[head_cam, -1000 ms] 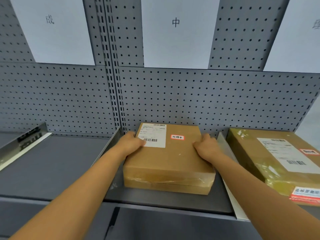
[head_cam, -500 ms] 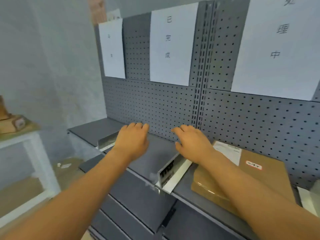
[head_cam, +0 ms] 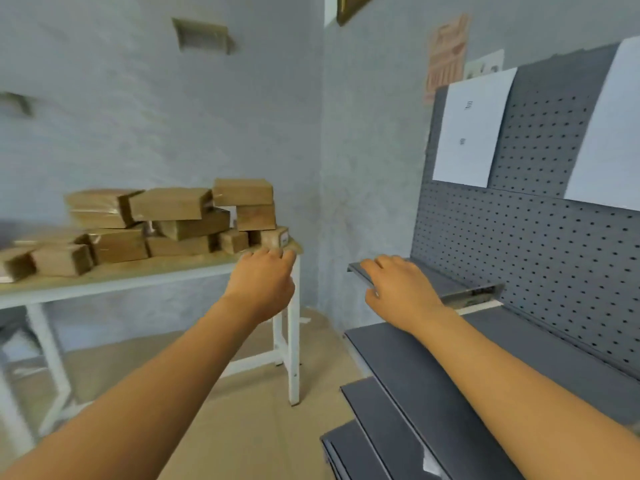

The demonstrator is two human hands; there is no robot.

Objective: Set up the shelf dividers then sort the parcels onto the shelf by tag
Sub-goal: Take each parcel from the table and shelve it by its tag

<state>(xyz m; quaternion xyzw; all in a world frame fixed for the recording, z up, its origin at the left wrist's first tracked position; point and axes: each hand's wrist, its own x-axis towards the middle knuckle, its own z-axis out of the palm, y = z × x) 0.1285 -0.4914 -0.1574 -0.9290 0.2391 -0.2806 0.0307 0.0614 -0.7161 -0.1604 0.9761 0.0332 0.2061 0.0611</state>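
Note:
A pile of several brown cardboard parcels [head_cam: 166, 223] lies on a white-legged table [head_cam: 138, 271] at the left. My left hand [head_cam: 263, 282] hovers just before the table's right corner, fingers loosely apart and holding nothing. My right hand [head_cam: 401, 289] is stretched out empty over the left end of the grey shelf [head_cam: 519, 362], fingers spread. A metal shelf divider [head_cam: 474, 292] stands on the shelf just right of that hand. White paper signs [head_cam: 471, 126] hang on the grey pegboard [head_cam: 540, 244] above.
The smallest parcel [head_cam: 273, 237] sits at the table's right corner, nearest my left hand. Lower grey shelves [head_cam: 398, 427] step out at the bottom right. A tan floor [head_cam: 249, 427] runs between table and shelf. Blue-grey walls meet in the corner behind.
My hands let go of the tagged parcel, left on the shelf's middle section. My view swung left; both empty hands now reach toward the parcel table.

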